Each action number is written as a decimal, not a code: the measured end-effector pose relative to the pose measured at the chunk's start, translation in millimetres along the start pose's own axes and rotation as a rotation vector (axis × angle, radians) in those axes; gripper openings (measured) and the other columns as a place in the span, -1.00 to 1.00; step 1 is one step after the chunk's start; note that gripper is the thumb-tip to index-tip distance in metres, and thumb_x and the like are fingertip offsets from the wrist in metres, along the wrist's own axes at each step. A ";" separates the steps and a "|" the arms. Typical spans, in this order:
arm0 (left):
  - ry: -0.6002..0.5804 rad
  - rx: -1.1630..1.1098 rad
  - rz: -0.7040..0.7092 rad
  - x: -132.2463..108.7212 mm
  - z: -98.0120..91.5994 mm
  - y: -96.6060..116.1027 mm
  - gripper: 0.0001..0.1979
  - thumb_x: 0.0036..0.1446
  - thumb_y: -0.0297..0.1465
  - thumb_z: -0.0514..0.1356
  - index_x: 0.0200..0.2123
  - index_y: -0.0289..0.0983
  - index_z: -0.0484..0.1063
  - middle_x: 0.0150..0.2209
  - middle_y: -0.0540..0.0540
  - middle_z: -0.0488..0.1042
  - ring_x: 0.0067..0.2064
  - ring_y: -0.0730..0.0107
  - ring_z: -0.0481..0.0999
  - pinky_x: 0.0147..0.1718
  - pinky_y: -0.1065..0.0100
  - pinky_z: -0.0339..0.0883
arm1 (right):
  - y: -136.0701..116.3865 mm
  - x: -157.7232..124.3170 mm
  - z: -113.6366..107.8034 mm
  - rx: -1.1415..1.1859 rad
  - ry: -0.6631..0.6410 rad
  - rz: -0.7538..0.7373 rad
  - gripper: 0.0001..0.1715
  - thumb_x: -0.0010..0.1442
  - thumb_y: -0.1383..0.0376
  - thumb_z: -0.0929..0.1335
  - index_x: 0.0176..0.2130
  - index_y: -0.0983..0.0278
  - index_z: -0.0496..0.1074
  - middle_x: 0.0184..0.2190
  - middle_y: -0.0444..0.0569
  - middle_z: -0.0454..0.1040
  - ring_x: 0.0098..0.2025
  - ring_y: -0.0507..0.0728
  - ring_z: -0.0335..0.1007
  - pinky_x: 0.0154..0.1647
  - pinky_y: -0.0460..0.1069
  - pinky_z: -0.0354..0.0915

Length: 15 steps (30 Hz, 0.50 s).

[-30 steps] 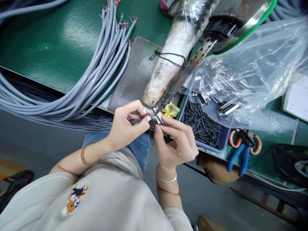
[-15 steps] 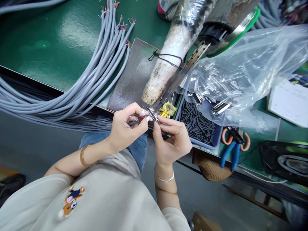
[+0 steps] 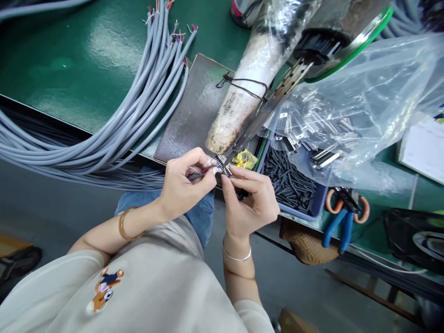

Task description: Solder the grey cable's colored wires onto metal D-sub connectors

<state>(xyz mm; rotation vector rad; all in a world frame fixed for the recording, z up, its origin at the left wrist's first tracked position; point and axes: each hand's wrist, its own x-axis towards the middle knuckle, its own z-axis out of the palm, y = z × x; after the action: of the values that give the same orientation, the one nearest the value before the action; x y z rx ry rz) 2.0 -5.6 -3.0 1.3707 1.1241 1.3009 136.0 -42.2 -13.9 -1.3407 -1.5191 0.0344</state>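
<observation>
My left hand point(image 3: 185, 182) is closed in a pinch on thin coloured wires point(image 3: 206, 169) at the end of a grey cable. Between thumb and fingers, my right hand point(image 3: 251, 199) grips a small metal multi-pin connector point(image 3: 225, 167). The wire ends meet the connector's pins, though my fingertips partly hide the contact. A soldering iron point(image 3: 255, 115) with a perforated metal barrel slants down from the upper right, its dark tip at the connector. Just beyond my right fingers lies a yellow scrap point(image 3: 245, 159).
Grey cables point(image 3: 138, 101) with stripped ends curve over the left bench. A white pipe point(image 3: 232, 111) hangs above a dark plate point(image 3: 187, 111). At right are a blue tray point(image 3: 317, 206) of black sleeves, a clear bag point(image 3: 378, 106) of connectors, and blue-handled pliers point(image 3: 342, 226) by orange-handled scissors point(image 3: 362, 210).
The view has shifted a little, so the bench things at right appear farther right. Both hands keep their pinches, and the iron's tip now overlaps the connector more.
</observation>
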 end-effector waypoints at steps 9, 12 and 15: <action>-0.055 -0.150 -0.054 4.0 -2.6 2.9 -0.83 0.08 -0.50 0.30 -0.44 -0.27 0.33 -0.40 0.00 0.52 -0.58 0.64 0.34 -0.62 0.56 0.22 | -4.7 3.6 -1.7 -0.006 -0.013 -0.020 -0.78 0.14 0.46 0.53 -0.29 0.19 0.50 -0.21 -0.13 0.66 -0.19 0.07 0.62 -0.16 0.00 0.56; -0.067 -0.129 -0.114 3.8 -3.4 1.6 -0.81 0.05 -0.48 0.31 -0.47 -0.27 0.31 -0.41 -0.01 0.52 -0.54 0.61 0.36 -0.59 0.56 0.26 | -3.3 0.1 -3.4 -0.037 -0.027 -0.048 -0.79 0.16 0.45 0.52 -0.30 0.21 0.46 -0.21 -0.11 0.67 -0.20 0.06 0.63 -0.16 -0.03 0.56; -0.051 -0.091 -0.134 2.2 -3.4 0.8 -0.80 0.03 -0.44 0.32 -0.48 -0.26 0.32 -0.42 -0.02 0.53 -0.47 0.57 0.41 -0.52 0.55 0.30 | -2.5 -2.8 -4.8 -0.083 -0.025 -0.098 -0.78 0.16 0.46 0.52 -0.28 0.23 0.45 -0.21 -0.08 0.68 -0.20 0.06 0.65 -0.15 -0.05 0.55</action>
<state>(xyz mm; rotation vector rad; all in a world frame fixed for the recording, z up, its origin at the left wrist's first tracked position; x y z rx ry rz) -1.3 -3.5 -1.7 1.2339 1.0898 1.2004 137.0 -47.9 -12.1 -1.3331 -1.6204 -0.0747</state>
